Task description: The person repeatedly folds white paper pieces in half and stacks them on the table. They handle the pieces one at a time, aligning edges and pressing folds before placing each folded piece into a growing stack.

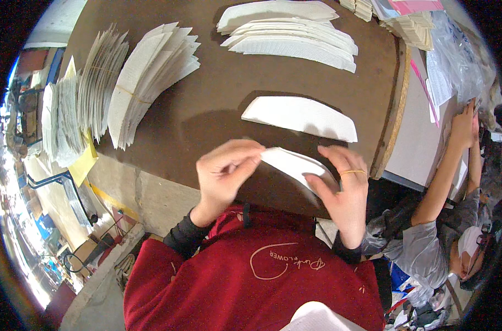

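Close in front of me, above the near edge of the brown table, is a folded strip of white paper (pixel 296 164). My left hand (pixel 224 168) is closed, pinching the paper's left tip between thumb and fingertips. At the paper's other end is my right hand (pixel 344 185), its thumb against the near side and its curled fingers over the far side. Just beyond my hands, a similar white folded paper (pixel 300 117) lies on the table. Farther back rests a fanned pile of white folded papers (pixel 295 38).
Upright bundles of folded papers (pixel 146 88) stand at the table's left, some banded. A raised wooden edge (pixel 394 116) runs along the right side. Past it, another person's arms (pixel 444 171) reach over a pale surface with clear plastic (pixel 463 60). Yellow paper (pixel 84 160) hangs at the left.
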A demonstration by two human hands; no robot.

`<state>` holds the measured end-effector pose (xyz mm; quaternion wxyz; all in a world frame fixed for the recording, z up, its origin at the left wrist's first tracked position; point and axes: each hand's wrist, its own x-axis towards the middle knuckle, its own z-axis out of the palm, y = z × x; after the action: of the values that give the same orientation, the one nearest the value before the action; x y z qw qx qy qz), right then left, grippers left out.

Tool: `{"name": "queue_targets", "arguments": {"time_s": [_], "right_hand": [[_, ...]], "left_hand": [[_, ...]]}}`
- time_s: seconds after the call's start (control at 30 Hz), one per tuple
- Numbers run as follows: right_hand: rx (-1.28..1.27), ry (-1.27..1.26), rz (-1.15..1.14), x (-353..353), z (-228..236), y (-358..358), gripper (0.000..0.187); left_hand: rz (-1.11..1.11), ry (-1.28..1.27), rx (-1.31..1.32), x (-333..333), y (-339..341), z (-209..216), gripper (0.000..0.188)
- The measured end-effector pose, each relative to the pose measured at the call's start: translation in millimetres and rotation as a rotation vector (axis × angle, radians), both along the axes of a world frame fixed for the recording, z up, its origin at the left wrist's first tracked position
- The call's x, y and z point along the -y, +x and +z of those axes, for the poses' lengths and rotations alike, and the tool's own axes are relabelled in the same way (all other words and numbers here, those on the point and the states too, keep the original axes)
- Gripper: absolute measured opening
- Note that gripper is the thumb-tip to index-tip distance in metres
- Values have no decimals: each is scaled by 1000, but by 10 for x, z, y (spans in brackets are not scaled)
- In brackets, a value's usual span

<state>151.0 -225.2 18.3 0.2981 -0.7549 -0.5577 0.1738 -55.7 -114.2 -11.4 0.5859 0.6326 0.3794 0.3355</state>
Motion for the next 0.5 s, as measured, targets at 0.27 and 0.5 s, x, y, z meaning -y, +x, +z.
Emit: {"name": "queue_targets", "arguments": {"time_s": [0.27, 0.5], "right_hand": [[-53, 170, 102, 377, -174, 30, 31], [145, 39, 259, 372, -294, 194, 50]], "left_hand": [[-280, 586, -253, -318, -195, 80, 28], [-423, 659, -406, -355, -156, -18, 17]]}}
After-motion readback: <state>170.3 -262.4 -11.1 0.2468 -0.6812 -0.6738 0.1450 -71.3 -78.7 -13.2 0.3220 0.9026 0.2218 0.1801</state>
